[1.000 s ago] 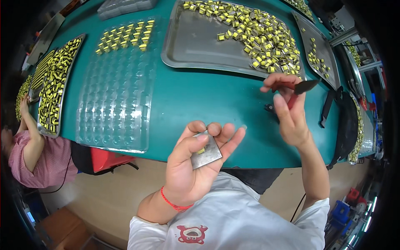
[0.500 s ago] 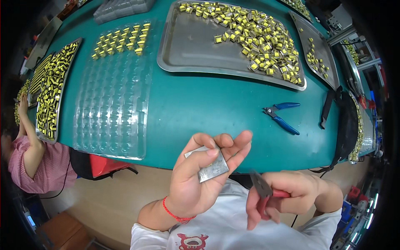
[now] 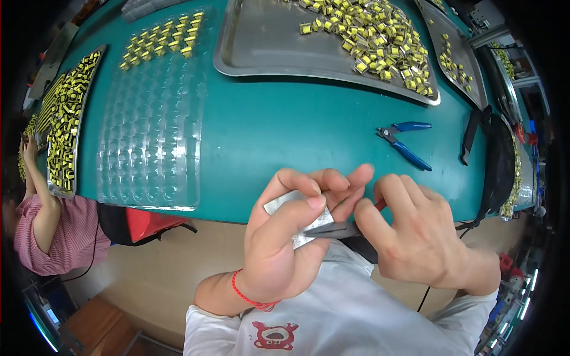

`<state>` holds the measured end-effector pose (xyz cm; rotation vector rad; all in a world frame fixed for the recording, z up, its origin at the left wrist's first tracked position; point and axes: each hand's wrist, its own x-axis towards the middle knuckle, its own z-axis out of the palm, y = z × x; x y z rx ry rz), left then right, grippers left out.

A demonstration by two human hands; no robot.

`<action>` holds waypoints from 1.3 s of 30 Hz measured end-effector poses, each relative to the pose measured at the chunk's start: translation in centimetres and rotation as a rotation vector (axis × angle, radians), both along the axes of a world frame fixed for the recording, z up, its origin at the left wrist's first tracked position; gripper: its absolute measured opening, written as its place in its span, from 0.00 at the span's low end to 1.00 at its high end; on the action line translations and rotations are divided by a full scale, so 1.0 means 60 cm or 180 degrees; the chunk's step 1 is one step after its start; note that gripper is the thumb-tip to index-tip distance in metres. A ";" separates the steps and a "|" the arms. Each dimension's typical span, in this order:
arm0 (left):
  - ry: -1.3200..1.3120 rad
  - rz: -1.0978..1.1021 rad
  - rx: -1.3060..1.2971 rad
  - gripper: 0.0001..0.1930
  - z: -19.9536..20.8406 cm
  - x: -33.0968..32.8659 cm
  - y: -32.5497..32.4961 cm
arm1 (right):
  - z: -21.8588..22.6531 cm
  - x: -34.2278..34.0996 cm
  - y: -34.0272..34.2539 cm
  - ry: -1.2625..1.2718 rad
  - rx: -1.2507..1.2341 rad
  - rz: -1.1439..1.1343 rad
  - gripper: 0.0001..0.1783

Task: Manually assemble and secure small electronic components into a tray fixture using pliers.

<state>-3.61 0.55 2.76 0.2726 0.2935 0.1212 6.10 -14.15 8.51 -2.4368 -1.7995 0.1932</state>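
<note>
My left hand (image 3: 279,249) pinches a small flat grey metal plate (image 3: 322,219) between thumb and fingers, palm turned up. From the right, my right hand (image 3: 415,231) grips a pair of pliers; their dark, narrow jaws (image 3: 332,230) lie across the plate's lower part, and the tips reach close to my left thumb. Most of the pliers' handles are hidden by my right fingers, with only a bit of red showing. Whether the jaws clamp anything is too small to tell. Blue-handled cutters (image 3: 409,156) lie on the green table beyond my right hand.
A metal tray (image 3: 255,47) holds a heap of small yellow components (image 3: 383,41). Left of it lies a clear plastic blister tray (image 3: 148,130), its far rows filled with such parts. More trays stand at both sides. A co-worker's arm (image 3: 44,190) rests at the far left.
My right hand has risen and turned, bringing the pliers from below right onto the plate. My left hand still holds the plate. The table scene has shifted slightly up in view.
</note>
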 end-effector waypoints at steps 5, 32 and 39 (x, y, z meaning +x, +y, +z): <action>-0.0063 0.0008 0.0077 0.04 -0.006 0.000 -0.006 | 0.007 -0.010 0.002 -0.0157 -0.0195 -0.0299 0.13; -0.0369 -0.0029 -0.0440 0.06 -0.016 -0.001 -0.011 | 0.007 -0.017 0.001 -0.0658 -0.0145 -0.0262 0.12; -0.0273 -0.0129 -0.0598 0.07 -0.019 0.000 -0.010 | 0.011 -0.015 0.004 -0.0829 -0.0248 -0.0269 0.11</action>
